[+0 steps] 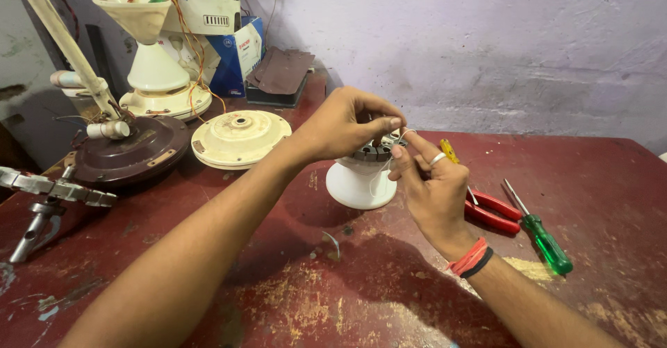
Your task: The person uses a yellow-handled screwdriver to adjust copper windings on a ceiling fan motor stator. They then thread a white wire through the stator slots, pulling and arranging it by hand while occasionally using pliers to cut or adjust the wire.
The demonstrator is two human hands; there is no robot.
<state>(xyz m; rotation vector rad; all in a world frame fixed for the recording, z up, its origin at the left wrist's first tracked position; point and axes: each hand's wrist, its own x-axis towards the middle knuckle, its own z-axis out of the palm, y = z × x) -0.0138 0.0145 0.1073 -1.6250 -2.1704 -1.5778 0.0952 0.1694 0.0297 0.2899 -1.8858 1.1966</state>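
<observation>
A small fan motor [364,169] with a white domed base and a ring of metal slots on top stands on the red table [597,181]. My left hand [345,122] hovers over its top, fingers pinched on a thin white thread [381,174]. My right hand [432,184], with a ring on one finger and red and black bands at the wrist, pinches the same thread just right of the motor. The thread loops down in front of the white base.
Red-handled pliers [495,209], a green-handled screwdriver [545,237] and a yellow-handled tool [449,151] lie right of my right hand. A cream fan cover [240,136], a brown fan motor [132,153] and stacked fan parts [163,77] sit at the left. A blue box [240,52] stands by the wall.
</observation>
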